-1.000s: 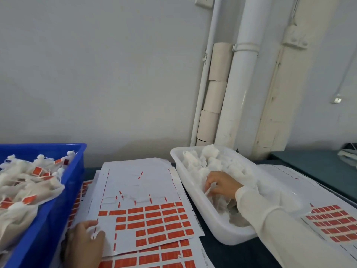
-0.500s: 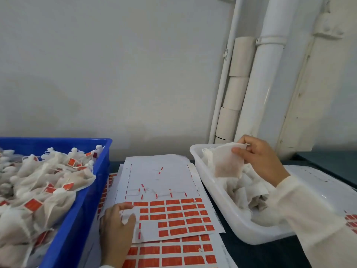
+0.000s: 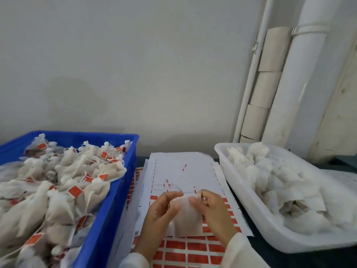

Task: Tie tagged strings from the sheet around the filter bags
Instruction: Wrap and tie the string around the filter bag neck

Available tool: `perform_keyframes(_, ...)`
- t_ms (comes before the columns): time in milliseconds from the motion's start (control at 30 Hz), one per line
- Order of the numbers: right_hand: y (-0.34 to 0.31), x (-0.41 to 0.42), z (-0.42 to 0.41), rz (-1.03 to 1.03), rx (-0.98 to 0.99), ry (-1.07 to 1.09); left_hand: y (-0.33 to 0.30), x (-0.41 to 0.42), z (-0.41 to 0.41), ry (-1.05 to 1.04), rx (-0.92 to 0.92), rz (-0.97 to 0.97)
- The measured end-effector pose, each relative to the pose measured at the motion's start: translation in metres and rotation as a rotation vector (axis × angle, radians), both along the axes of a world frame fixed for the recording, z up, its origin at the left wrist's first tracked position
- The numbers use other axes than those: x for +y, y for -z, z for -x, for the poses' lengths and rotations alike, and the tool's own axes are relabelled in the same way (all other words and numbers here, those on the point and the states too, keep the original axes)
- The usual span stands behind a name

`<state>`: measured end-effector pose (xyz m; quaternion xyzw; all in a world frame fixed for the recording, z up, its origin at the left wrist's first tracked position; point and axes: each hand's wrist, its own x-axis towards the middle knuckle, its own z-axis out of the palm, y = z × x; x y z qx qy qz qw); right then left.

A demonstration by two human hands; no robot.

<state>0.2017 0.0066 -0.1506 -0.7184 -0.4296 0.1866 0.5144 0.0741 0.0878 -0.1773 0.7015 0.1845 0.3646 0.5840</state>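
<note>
A white filter bag (image 3: 185, 217) hangs between both hands over the tag sheet (image 3: 179, 171). My left hand (image 3: 157, 213) pinches its upper left edge and my right hand (image 3: 214, 209) pinches its upper right corner. The sheet is white paper with rows of orange tags (image 3: 185, 246) on its near part and torn-out gaps higher up. No string shows in either hand.
A blue bin (image 3: 108, 225) on the left holds several tied bags with orange tags (image 3: 75, 191). A white tub (image 3: 257, 209) on the right holds loose untied filter bags (image 3: 274, 176). More tag sheets lie under the tub. Pipes and cardboard tubes (image 3: 264, 89) stand against the wall.
My right hand carried a filter bag from the white tub to over the sheet. My left hand left the sheet and took hold of the bag too.
</note>
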Motion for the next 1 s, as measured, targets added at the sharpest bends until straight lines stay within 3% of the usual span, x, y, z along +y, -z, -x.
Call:
perform_keyframes(100, 0.016, 0.013, -0.001, 0.001, 0.059, 0.025, 0.008, 0.004, -0.004, -0.234, 0.151, -0.180)
perform_keyframes(200, 0.027, 0.016, -0.001, -0.055, 0.082, 0.034, 0.010, 0.006, -0.005, -0.395, 0.207, -0.206)
perform_keyframes(333, 0.037, 0.014, 0.003, -0.115, -0.250, 0.177, 0.010, 0.005, -0.006, -0.500, 0.184, -0.150)
perform_keyframes(400, 0.036, 0.012, 0.006, -0.160, -0.329, 0.092, 0.008, 0.005, -0.006, -0.535, 0.163, -0.116)
perform_keyframes(567, 0.034, 0.012, 0.021, -0.213, -0.331, -0.226, 0.007, 0.004, -0.007, -0.471, 0.096, -0.072)
perform_keyframes(733, 0.033, 0.010, 0.021, -0.175, -0.184, -0.083, 0.003, -0.002, -0.009, -0.292, 0.033, 0.085)
perform_keyframes(1000, 0.034, 0.004, 0.015, -0.262, -0.152, -0.062, 0.004, -0.001, -0.005, -0.194, 0.097, -0.173)
